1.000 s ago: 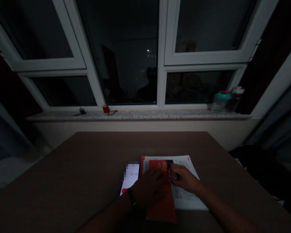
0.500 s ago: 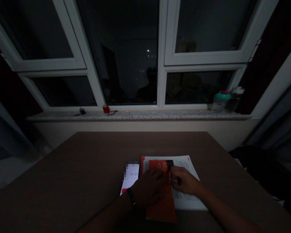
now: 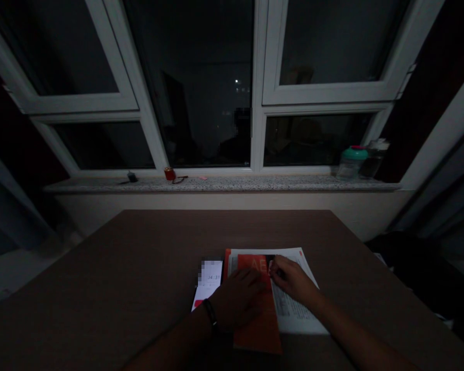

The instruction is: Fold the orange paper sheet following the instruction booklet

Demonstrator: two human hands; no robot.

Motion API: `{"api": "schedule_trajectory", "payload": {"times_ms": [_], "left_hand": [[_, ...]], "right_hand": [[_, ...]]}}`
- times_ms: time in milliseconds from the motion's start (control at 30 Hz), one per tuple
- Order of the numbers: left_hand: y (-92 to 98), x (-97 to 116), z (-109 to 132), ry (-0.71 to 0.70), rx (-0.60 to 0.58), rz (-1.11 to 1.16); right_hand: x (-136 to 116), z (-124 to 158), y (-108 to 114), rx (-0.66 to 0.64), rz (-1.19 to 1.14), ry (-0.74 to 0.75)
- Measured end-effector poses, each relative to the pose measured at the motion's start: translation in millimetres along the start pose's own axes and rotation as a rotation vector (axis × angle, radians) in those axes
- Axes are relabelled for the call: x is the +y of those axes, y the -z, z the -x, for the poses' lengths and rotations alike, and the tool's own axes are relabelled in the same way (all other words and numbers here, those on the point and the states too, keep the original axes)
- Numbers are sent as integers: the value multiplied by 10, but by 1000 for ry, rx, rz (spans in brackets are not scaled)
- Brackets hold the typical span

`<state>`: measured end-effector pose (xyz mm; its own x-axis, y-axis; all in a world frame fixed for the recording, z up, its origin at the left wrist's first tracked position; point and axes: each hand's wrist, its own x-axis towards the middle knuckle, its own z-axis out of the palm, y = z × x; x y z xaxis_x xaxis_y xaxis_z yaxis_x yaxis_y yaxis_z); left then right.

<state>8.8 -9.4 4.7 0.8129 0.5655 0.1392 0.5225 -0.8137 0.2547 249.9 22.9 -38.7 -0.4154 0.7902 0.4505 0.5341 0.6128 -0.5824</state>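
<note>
My left hand, with a dark band on its wrist, lies flat with fingers stretched over an orange sheet or folded cover that bears large pale letters. Under that cover is a printed white page or booklet with an orange left edge. Along the cover's right edge, near its far end, my right hand is closed in a pinch. Something small and pale shows at its fingertips, too dark and small to name. Just left of the booklet, a phone lies with its screen lit.
All of this rests on a brown wooden table. Beyond it runs a speckled stone sill below dark windows. A small red object and a green-lidded container stand on the sill, with a clear bottle beside the container.
My right hand has slid a little away from me along the cover's right edge, still pinched. My left hand and the papers have stayed in place.
</note>
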Motion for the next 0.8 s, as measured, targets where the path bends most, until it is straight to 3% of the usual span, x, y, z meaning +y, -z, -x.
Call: {"api": "schedule_trajectory", "payload": {"times_ms": [200, 433, 800], "left_hand": [[-16, -22, -36, -31, -4, -26], [-97, -28, -61, -1, 13, -69], [-97, -20, -51, -3, 14, -48]], "right_hand": [[-14, 16, 24, -50, -107, -69], [-55, 33, 40, -147, -95, 55], [-8, -55, -21, 37, -4, -20]]}}
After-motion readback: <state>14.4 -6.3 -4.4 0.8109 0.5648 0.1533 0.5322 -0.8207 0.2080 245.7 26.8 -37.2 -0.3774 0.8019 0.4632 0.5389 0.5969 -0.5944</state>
